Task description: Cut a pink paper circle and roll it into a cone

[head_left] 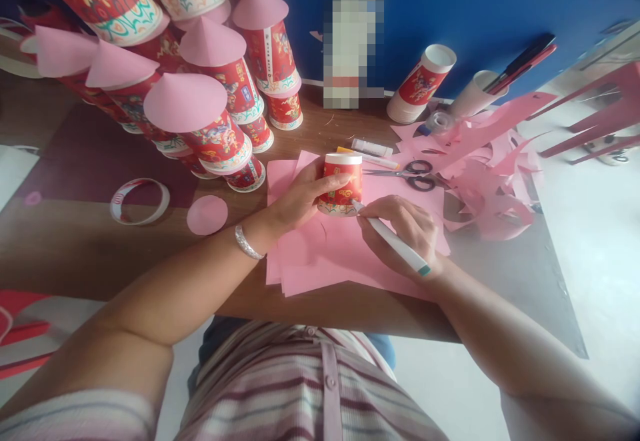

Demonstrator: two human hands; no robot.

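My left hand (307, 194) is wrapped round a red patterned paper cup (344, 188), thumb across its front, just above a stack of pink paper sheets (310, 261). My right hand (403, 228) grips a white marker pen (397, 244) with a green end; its tip meets the lower part of the cup. Behind the cup lie scissors (417, 176) with dark handles, a yellow pen (395, 164) and a white glue stick (373, 148).
Stacked red cups with pink paper cones (185, 101) fill the back left. A cut cup ring (140, 201) and a pink paper disc (207, 215) lie at left. At right are pink scraps (500, 194), a tape roll (440, 121), a pen cup (475, 94) and stacked cups (423, 84).
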